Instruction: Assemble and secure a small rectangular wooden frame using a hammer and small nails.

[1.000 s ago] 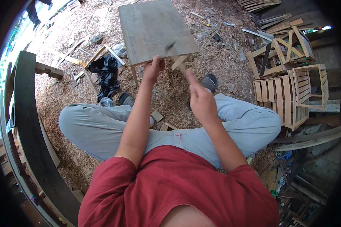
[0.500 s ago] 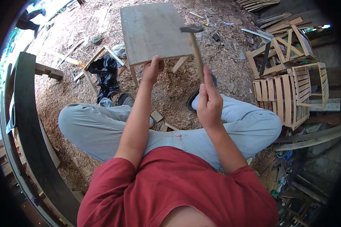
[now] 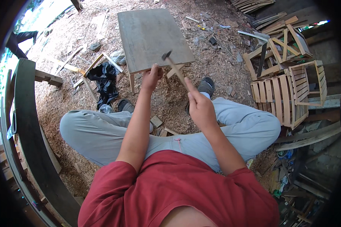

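A small wooden table with a worn greyish-brown top stands in front of me. At its near edge is my left hand, closed, its thumb against the rim and its other fingers curled below; a small item between them would be hidden. My right hand grips the wooden handle of a hammer. Tilted up and to the left, the hammer's dark metal head appears over the tabletop's near edge, close to my left hand. Contact between head and wood cannot be made out.
Slatted wooden frames are stacked at the right. A black plastic bag and thin wooden strips lie left of the table. A long dark beam runs down the left side. Wood shavings and offcuts cover the ground around my bent legs.
The hammer has come down and left, its head now over the near edge of the tabletop. My right hand has moved left with it. My left hand stays at the table's edge.
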`<state>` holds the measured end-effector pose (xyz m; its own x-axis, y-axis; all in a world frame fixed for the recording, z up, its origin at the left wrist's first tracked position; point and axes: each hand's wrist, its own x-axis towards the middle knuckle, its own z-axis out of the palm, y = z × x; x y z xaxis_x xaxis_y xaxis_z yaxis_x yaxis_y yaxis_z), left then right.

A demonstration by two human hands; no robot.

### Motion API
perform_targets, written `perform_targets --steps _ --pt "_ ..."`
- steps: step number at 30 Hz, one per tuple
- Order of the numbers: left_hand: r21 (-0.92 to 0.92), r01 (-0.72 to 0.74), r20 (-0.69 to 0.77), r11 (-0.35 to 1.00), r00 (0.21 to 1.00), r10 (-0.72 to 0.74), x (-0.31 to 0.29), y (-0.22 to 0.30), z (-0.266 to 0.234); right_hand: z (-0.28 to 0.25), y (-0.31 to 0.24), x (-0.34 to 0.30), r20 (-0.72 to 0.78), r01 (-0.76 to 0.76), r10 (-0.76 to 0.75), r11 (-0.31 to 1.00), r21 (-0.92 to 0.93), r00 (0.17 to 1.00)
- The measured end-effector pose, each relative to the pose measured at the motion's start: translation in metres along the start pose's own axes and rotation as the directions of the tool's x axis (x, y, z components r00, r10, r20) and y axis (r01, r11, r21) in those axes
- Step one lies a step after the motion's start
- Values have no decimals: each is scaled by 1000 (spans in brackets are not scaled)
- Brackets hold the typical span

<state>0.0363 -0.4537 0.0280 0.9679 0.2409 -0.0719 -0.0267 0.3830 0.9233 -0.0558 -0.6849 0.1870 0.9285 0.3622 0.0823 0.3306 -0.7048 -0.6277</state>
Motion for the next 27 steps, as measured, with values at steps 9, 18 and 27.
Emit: perform_targets --steps 9,18,27 --pt "4 24 19 1000 1000 -24 -11 5 8 -11 -5 -5 -57 -55 61 993 101 997" --pt "0 95 -102 996 990 -94 -18 13 22 -7 2 -11 -161 28 -7 992 126 987" --pt "2 132 69 991 989 -131 -7 21 19 -6 19 16 -243 -152 213 957 246 946"
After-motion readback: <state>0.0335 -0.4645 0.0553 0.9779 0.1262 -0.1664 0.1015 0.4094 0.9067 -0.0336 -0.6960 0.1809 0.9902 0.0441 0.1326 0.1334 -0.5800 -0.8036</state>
